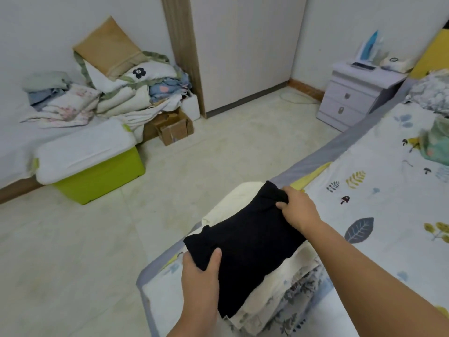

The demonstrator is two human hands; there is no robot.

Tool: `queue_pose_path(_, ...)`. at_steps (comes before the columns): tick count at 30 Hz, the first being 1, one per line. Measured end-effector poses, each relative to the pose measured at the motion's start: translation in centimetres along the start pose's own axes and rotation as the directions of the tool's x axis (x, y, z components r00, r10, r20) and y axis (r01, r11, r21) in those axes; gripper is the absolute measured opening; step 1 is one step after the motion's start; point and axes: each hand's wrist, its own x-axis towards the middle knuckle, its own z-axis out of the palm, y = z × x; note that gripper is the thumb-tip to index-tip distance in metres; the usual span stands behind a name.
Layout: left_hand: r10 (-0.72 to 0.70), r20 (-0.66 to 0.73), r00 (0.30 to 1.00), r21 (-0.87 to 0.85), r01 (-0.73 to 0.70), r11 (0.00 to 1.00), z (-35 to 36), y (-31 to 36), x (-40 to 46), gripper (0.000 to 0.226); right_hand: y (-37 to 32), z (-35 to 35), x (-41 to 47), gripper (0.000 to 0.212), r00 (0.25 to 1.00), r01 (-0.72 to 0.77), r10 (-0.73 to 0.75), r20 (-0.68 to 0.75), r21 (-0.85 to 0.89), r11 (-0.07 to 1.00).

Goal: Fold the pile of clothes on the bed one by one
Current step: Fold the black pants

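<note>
A folded black garment (247,242) lies on top of a stack of folded clothes (274,297) at the near corner of the bed (379,215). Cream pieces and a dark floral piece show under it. My left hand (201,276) grips the garment's near left edge, thumb on top. My right hand (298,210) pinches its far right corner. A crumpled green and floral heap of clothes (437,139) sits farther up the bed at the right edge.
The bed has a grey border and a leaf-print sheet. On the tiled floor stand a green storage box with a white lid (92,164), cardboard boxes (173,128) and a heap of bedding (109,93). A lilac nightstand (357,98) stands by the bed head.
</note>
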Motion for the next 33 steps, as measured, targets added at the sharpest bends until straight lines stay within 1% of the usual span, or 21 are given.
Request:
queue_pose_path(2,-0.036,-0.002,0.999,-0.031,0.036,0.999,0.1,0.2,0.1,0.020,-0.5,-0.3,0.9,0.029,0.991,0.015,-0.004,-0.131,0.083,0.996)
queue_pose_path(3,-0.051,-0.001,0.999,-0.022,0.051,0.998,0.1,0.3,0.2,0.018,-0.8,-0.3,1.3,0.035,0.984,0.020,-0.003,-0.176,0.096,0.995)
queue_pose_path(4,-0.061,-0.001,0.998,0.010,0.061,0.998,0.0,0.1,0.4,0.019,-1.1,-0.1,1.7,0.045,0.980,0.009,0.002,-0.199,0.054,0.998)
queue_pose_path(5,-0.070,-0.008,0.997,0.051,0.071,0.996,0.0,0.1,0.6,0.025,-1.2,0.3,1.9,0.057,0.979,-0.026,0.020,-0.204,-0.030,0.999)
queue_pose_path(6,-0.079,-0.024,0.997,0.102,0.081,0.992,-0.1,0.1,0.8,0.038,-1.3,0.7,1.8,0.067,0.977,-0.069,0.043,-0.210,-0.119,0.990)
queue_pose_path(7,-0.075,-0.052,0.996,0.163,0.082,0.983,-0.2,-0.1,1.1,0.056,-1.3,1.2,1.6,0.071,0.973,-0.102,0.061,-0.221,-0.178,0.979)
queue_pose_path(9,-0.008,-0.131,0.991,0.359,0.055,0.932,-0.7,-0.3,1.7,0.086,-1.5,2.3,0.9,0.069,0.976,-0.090,0.045,-0.215,-0.205,0.975)
queue_pose_path(10,0.105,-0.132,0.986,0.490,-0.027,0.871,-1.0,-0.3,1.8,0.090,-1.6,2.8,0.5,0.066,0.982,-0.053,0.015,-0.186,-0.204,0.978)
queue_pose_path(11,0.271,-0.077,0.959,0.620,-0.167,0.766,-1.2,-0.6,2.1,0.086,-1.8,3.4,0.2,0.065,0.991,-0.016,-0.012,-0.133,-0.207,0.978)
queue_pose_path(12,0.440,0.032,0.897,0.726,-0.324,0.607,-1.4,-1.0,2.4,0.073,-1.8,4.0,-0.1,0.065,0.998,0.013,-0.026,-0.059,-0.221,0.975)
queue_pose_path(13,0.496,0.177,0.850,0.788,-0.424,0.446,-1.4,-1.2,2.5,0.060,-1.8,4.5,-0.4,0.065,0.999,0.033,-0.030,0.017,-0.246,0.969)
queue_pose_path(14,0.456,0.312,0.833,0.817,-0.480,0.319,-1.3,-1.2,2.7,0.053,-1.6,5.0,-0.5,0.067,0.997,0.047,-0.028,0.070,-0.277,0.960)
queue_pose_path(15,0.337,0.419,0.843,0.819,-0.512,0.261,-1.1,-0.8,2.9,0.053,-1.4,5.4,-0.5,0.068,0.995,0.053,-0.025,0.095,-0.302,0.952)
queue_pose_path(16,0.250,0.468,0.848,0.815,-0.523,0.250,-0.9,-0.7,3.1,0.053,-1.2,5.6,-0.4,0.069,0.994,0.054,-0.022,0.104,-0.317,0.947)
queue_pose_path(18,0.064,0.506,0.860,0.816,-0.502,0.288,-1.2,-0.7,4.0,0.047,-1.1,5.5,-0.3,0.070,0.993,0.054,-0.016,0.117,-0.333,0.941)
queue_pose_path(20,0.003,0.511,0.859,0.826,-0.492,0.274,-1.2,-0.3,4.5,0.048,-1.1,5.0,-0.4,0.068,0.990,0.065,-0.021,0.140,-0.317,0.946)
queue_pose_path(23,0.002,0.513,0.858,0.835,-0.500,0.230,-1.2,1.3,4.8,0.047,-1.4,3.6,-1.3,0.062,0.991,0.058,-0.032,0.130,-0.208,0.976)
queue_pose_path(26,0.102,0.509,0.855,0.831,-0.519,0.200,-0.8,3.2,4.3,0.042,-1.2,1.9,-3.3,0.055,0.996,0.057,-0.048,0.076,-0.124,0.991)
queue_pose_path(28,0.131,0.544,0.829,0.796,-0.559,0.232,-0.1,4.3,3.5,0.040,-0.8,0.8,-4.9,0.052,0.996,0.049,-0.043,0.084,-0.073,0.996)
queue_pose_path(30,0.121,0.602,0.790,0.747,-0.609,0.266,0.7,5.3,2.3,0.040,-0.2,-0.5,-6.5,0.049,0.994,0.024,-0.020,0.111,-0.036,0.999)
queue_pose_path(33,0.092,0.695,0.713,0.668,-0.688,0.282,2.4,6.5,0.1,0.038,0.9,-2.5,-9.2,0.043,0.990,0.009,-0.001,0.142,-0.058,0.998)
